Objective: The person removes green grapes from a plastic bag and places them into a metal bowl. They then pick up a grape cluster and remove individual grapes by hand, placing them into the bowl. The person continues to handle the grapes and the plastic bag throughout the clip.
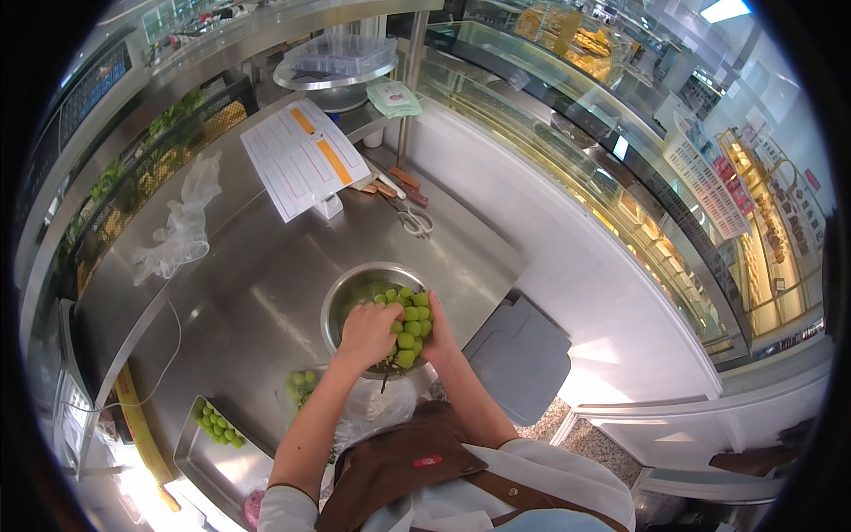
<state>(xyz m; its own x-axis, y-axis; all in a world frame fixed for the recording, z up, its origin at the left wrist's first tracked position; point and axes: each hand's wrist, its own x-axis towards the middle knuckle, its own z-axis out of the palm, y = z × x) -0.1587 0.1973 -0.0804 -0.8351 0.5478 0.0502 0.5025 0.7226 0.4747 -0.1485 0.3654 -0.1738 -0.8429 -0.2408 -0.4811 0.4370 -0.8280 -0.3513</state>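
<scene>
A bunch of green grapes (413,327) is held over a round stainless steel bowl (330,292). My right hand (439,332) cups the bunch from its right side. My left hand (369,332) is on its left side, fingertips against the grapes; whether it grips one is hidden. A dark stem hangs over the bowl's near rim. More green grapes (302,379) lie in a clear plastic bag (375,405) between the bowl and the brown apron. At the lower left, a metal tray (226,469) holds loose grapes (219,425).
Clear plastic gloves (179,229) lie on the steel table (266,266) at left. Beyond the bowl are scissors (415,223), several knives (392,186) and a printed sheet (306,156) on a stand. A grey bin lid (522,359) sits beside the table at right.
</scene>
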